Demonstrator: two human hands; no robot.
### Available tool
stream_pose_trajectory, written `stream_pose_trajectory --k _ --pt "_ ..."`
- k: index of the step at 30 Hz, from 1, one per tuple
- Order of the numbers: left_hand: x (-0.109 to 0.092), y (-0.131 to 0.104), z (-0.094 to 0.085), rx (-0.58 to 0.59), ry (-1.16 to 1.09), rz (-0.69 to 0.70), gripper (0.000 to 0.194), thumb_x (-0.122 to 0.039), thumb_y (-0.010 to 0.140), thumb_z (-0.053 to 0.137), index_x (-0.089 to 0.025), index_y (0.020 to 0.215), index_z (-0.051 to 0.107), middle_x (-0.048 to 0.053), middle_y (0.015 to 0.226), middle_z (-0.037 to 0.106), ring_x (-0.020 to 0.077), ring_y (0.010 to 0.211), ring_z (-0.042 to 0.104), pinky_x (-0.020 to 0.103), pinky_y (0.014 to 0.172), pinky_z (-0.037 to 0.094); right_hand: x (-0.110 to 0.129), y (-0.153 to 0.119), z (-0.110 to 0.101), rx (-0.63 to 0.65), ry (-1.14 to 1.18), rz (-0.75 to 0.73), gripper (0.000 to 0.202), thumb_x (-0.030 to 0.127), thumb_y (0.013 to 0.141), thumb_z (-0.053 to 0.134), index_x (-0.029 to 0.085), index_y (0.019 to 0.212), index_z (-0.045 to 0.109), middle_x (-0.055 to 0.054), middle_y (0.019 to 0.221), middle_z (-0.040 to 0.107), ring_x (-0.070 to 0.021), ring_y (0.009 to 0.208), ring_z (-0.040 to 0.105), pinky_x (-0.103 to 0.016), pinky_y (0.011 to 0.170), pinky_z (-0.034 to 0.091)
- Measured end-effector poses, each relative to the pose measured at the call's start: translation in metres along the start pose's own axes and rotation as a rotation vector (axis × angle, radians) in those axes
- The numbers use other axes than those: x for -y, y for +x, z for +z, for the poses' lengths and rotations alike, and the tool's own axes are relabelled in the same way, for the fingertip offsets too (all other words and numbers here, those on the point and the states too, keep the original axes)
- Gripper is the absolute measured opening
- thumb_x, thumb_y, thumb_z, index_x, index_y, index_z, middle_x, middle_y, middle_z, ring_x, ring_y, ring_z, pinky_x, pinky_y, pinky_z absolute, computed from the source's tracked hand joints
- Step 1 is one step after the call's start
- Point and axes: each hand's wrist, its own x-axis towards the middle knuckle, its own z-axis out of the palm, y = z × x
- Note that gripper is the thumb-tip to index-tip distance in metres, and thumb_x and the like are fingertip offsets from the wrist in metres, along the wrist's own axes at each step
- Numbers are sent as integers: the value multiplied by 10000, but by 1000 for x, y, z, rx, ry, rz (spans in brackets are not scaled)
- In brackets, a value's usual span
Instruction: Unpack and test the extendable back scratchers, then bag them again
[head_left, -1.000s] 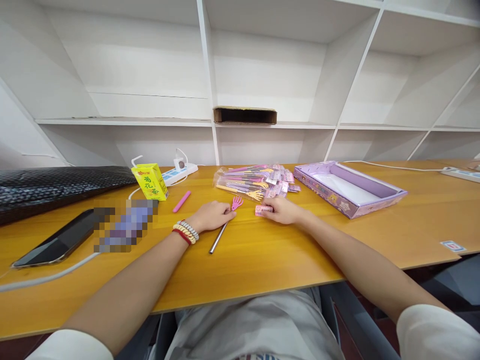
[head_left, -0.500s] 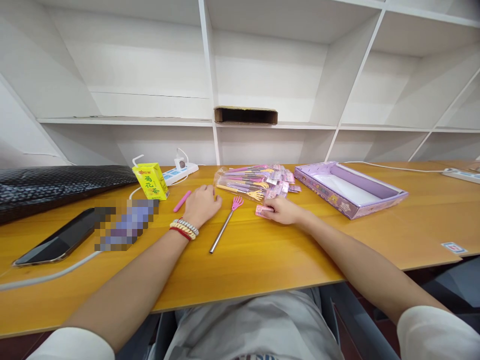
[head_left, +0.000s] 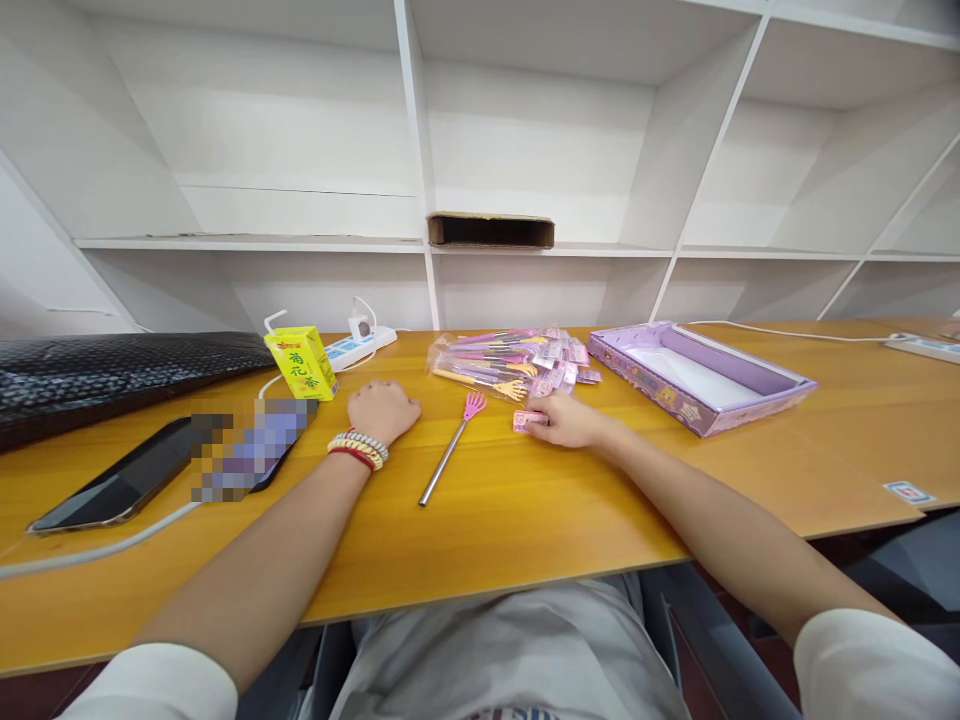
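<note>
My left hand (head_left: 381,411) is curled into a fist low over the table, left of a back scratcher. Its fingers are mostly hidden, and the spot where a pink stick lay is covered by it. The back scratcher (head_left: 454,452) lies bare on the wood between my hands, pink claw pointing away and metal rod towards me. My right hand (head_left: 564,420) is closed on a small pink card (head_left: 527,421), resting near the table. Just beyond it is a pile of packaged back scratchers (head_left: 495,362) in clear bags, in pink, purple and yellow.
A purple open box (head_left: 694,420) stands at the right. On the left are a yellow drink carton (head_left: 304,365), a power strip (head_left: 360,348), a phone (head_left: 112,480), a blurred-out item (head_left: 255,450) and a black bag (head_left: 127,380). White shelves hold a cardboard box (head_left: 491,217).
My left hand has shifted left and towards me, its fingers curling in, and now covers the place where the pink stick lay. The right hand with the card has hardly moved.
</note>
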Motion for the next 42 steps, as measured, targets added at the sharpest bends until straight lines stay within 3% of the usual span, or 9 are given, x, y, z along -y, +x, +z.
stream_pose_trajectory --k 8,16,20,23,31,37,40,42 --pt "3 2 2 49 -42 64 357 -244 755 396 -93 1012 592 205 1045 582 322 928 579 400 713 460 0 1 -1 5 -26 -4 58 209 749 484 167 709 487 -13 633 507 -111 562 396 -222 533 265" --pt "-5 -1 8 37 -177 373 299 -186 768 392 -178 998 584 115 1023 615 241 922 577 335 753 447 0 1 -1 8 -31 6 50 200 742 475 164 735 508 -23 657 527 -119 576 417 -222 537 277" --pt "-11 -6 6 43 -295 518 303 -209 804 370 -193 1007 595 87 1041 626 219 948 563 321 812 431 0 0 -1 4 10 21 187 168 720 485 157 893 554 -32 716 564 -132 613 465 -222 563 310" --pt "-14 -9 5 70 -350 542 306 -226 795 396 -194 1021 599 76 1046 631 214 952 561 313 826 424 -2 -1 -1 -3 34 44 316 166 717 500 162 1029 548 -31 739 583 -142 638 493 -228 591 338" --pt "-16 -11 4 143 -352 542 307 -321 796 422 -207 1025 592 70 1023 642 219 906 579 300 734 425 -6 -1 3 -32 13 20 260 226 761 531 171 1009 586 -66 878 626 -166 762 551 -249 674 379" --pt "-14 -8 8 152 -340 573 336 -397 830 381 -218 1033 580 70 1000 643 224 890 585 306 723 414 -10 -3 -13 -190 -171 4 229 236 783 506 194 978 618 -80 998 609 -183 829 555 -270 721 382" --pt "-14 -8 8 162 -334 570 350 -418 834 375 -216 1035 577 74 994 644 223 880 588 305 715 410 -27 -9 -34 -350 -235 186 228 274 777 507 186 949 629 -88 971 619 -211 858 555 -294 737 386" --pt "-14 -9 8 171 -326 564 355 -424 833 376 -215 1038 576 76 993 645 223 876 589 303 708 407 -44 -18 -51 -462 -274 387 238 288 787 477 180 938 627 -97 953 621 -222 854 555 -313 736 393"
